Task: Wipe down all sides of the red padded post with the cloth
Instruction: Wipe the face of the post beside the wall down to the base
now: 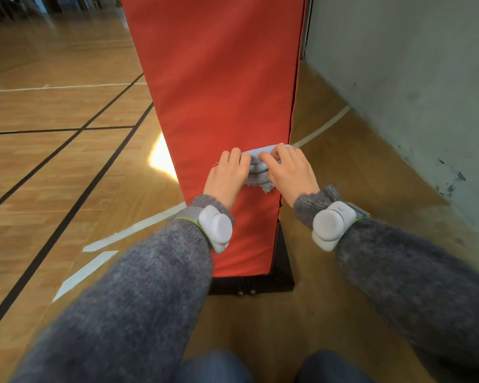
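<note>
Head view, 1 frame.

Item 1: red padded post [219,92]. It stands upright on a wooden gym floor [67,161], with a grey wall [398,78] close on the right. Its near face fills the middle of the view. A black base [284,272] shows under its lower end.

Item 2: cloth [259,172]. Pale grey-blue and bunched, it is pressed against the lower part of the post's near face, towards the right edge.

Item 3: left hand [228,175]. The fingers curl over the cloth's left end and hold it to the padding.

Item 4: right hand [291,172]. Thumb and fingers curl round the cloth's right end and grip it, with the fingertips close to the post's right corner.

Item 5: grey knitted sleeves [150,286], each with 1 white wrist unit [216,228].

Progress, as judged: wiping is under way low on the near face. The red cover shows no damp streak or dust line, so how much of this face is done cannot be told. Of 4 sides, only 1 is in plain sight. The right side shows as a thin dark strip, and the left and far sides are hidden. Probably left to do are the upper near face and the 3 other sides. The side next to the wall looks the most awkward to reach.
</note>
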Motion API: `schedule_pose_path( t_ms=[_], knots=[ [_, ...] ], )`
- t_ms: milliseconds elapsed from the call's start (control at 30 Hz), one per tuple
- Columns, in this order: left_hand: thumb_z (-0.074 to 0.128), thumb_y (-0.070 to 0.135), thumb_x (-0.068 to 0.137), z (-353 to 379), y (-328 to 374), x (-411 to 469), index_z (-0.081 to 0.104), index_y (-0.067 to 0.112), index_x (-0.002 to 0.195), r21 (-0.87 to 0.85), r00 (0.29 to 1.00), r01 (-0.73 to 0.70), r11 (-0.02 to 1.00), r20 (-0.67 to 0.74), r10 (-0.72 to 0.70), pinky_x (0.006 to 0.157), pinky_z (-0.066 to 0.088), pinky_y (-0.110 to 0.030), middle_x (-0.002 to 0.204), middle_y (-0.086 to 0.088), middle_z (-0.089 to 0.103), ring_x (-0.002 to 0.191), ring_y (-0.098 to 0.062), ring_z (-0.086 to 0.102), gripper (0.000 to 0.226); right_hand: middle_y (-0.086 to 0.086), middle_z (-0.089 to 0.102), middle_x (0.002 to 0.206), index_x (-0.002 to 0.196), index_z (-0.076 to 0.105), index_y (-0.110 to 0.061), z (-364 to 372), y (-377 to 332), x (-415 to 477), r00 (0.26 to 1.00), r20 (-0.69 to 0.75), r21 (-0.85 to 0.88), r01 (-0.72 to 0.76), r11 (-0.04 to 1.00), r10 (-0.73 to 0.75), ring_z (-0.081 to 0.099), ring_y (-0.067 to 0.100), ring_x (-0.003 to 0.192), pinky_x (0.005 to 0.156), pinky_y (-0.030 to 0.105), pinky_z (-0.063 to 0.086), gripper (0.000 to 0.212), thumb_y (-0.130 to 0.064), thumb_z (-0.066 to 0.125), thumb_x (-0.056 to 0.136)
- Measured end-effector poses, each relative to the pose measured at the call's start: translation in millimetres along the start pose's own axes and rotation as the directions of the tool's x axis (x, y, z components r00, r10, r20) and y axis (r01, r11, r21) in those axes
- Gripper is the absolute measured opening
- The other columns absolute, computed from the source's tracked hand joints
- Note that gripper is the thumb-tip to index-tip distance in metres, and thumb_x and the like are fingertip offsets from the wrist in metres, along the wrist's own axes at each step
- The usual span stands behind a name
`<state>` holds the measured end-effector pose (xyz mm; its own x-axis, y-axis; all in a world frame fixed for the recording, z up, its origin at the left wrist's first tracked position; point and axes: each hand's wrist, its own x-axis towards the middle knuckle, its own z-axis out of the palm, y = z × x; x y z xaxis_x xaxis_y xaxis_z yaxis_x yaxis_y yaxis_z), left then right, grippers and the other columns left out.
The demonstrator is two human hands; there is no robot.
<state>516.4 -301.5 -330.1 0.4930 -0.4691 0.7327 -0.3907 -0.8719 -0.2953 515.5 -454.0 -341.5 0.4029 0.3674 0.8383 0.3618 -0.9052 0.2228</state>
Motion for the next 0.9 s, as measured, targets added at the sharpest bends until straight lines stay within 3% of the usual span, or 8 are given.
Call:
schedule_pose_path(
  t_ms=[100,233,433,600,767,900],
  knots=[
    [0.037,0.007,0.068,5,4,-8,0.054,0.011,0.063,-0.001,1.0,-0.006,1.0,0.005,0.006,0.031,0.024,-0.021,0.06,-0.004,0.049,0.05,-0.02,0.052,0.018,0.007,0.049,0.069,0.081,0.064,-0.009,3,-4,-12,0.999,0.037,0.009,-0.008,1.0,0.007,0.048,0.023,0.057,0.061,0.028,0.03,0.032,0.003,0.036,0.074],
    [0.034,0.007,0.067,26,17,-35,0.058,0.013,0.06,-0.034,0.998,-0.023,0.999,0.05,0.025,0.029,0.025,-0.018,0.058,-0.002,0.05,0.049,-0.018,0.054,0.026,0.007,0.048,0.065,0.075,0.063,-0.008,17,-16,-43,0.995,0.097,0.031,-0.017,0.999,0.013,0.048,0.024,0.052,0.062,0.03,0.026,0.027,-0.001,0.038,0.071],
    [0.034,0.003,0.066,60,22,-75,0.049,0.007,0.069,-0.121,0.996,-0.06,0.991,0.055,0.067,0.028,0.028,-0.018,0.056,-0.005,0.048,0.046,-0.02,0.053,0.015,0.004,0.05,0.059,0.064,0.063,-0.013,42,-35,-74,0.981,0.187,0.044,-0.051,0.998,0.042,0.05,0.019,0.042,0.05,0.025,0.041,0.028,-0.009,0.036,0.069],
    [0.034,0.002,0.066,77,24,-97,0.038,0.011,0.075,-0.117,0.991,-0.102,0.988,0.08,0.112,0.028,0.027,-0.017,0.056,-0.005,0.049,0.046,-0.02,0.053,0.013,0.006,0.05,0.057,0.061,0.063,-0.011,55,-48,-89,0.974,0.223,0.072,-0.049,0.996,0.032,0.049,0.02,0.037,0.044,0.022,0.043,0.027,-0.008,0.037,0.069],
    [0.034,0.003,0.065,68,23,-90,0.057,0.007,0.059,-0.089,0.985,-0.132,0.987,0.098,0.141,0.027,0.025,-0.016,0.055,-0.005,0.051,0.044,-0.019,0.054,0.024,0.007,0.052,0.06,0.068,0.066,-0.011,51,-49,-91,0.972,0.232,0.058,-0.039,0.998,0.025,0.052,0.022,0.041,0.045,0.023,0.043,0.031,-0.009,0.035,0.068],
    [0.034,0.007,0.065,44,10,-71,0.061,0.011,0.055,-0.044,0.984,-0.16,0.986,0.076,0.163,0.027,0.024,-0.015,0.055,-0.003,0.053,0.046,-0.018,0.055,0.029,0.005,0.05,0.061,0.068,0.063,-0.012,38,-46,-73,0.983,0.181,-0.005,-0.029,1.0,0.03,0.052,0.02,0.042,0.041,0.024,0.039,0.026,-0.007,0.038,0.068]
  ],
)
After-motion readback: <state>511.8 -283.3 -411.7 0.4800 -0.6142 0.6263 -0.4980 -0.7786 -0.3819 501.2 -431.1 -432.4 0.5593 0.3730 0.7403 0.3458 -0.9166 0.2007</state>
